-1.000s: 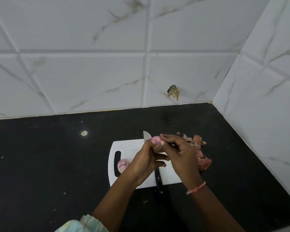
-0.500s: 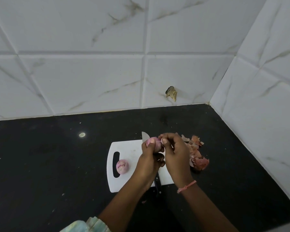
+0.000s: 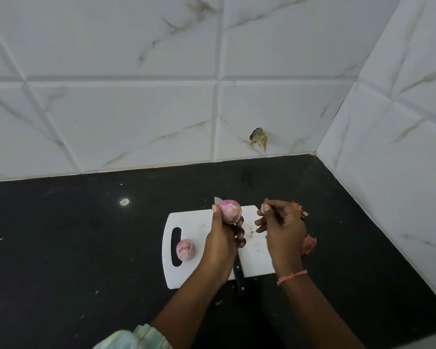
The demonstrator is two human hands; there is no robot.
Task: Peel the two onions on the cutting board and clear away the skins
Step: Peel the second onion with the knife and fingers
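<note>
My left hand (image 3: pixel 223 244) grips a pink, mostly peeled onion (image 3: pixel 230 211) above the far edge of the white cutting board (image 3: pixel 256 259). My right hand (image 3: pixel 282 230) has come off it to the right and pinches a small scrap of onion skin (image 3: pixel 264 207) between thumb and fingertips. A second peeled onion (image 3: pixel 185 249) lies on the board beside its handle slot. A heap of pink skins (image 3: pixel 308 244) sits on the counter just right of the board, mostly hidden behind my right hand.
A black-handled knife (image 3: pixel 238 273) lies across the board under my left hand, its tip poking out past the far edge. The black counter (image 3: pixel 86 235) meets white tiled walls at the back and right. Small skin crumbs dot the counter.
My hands were together on the onion; now my right hand has pulled away to the right with a piece of skin. The left hand still holds the onion.
</note>
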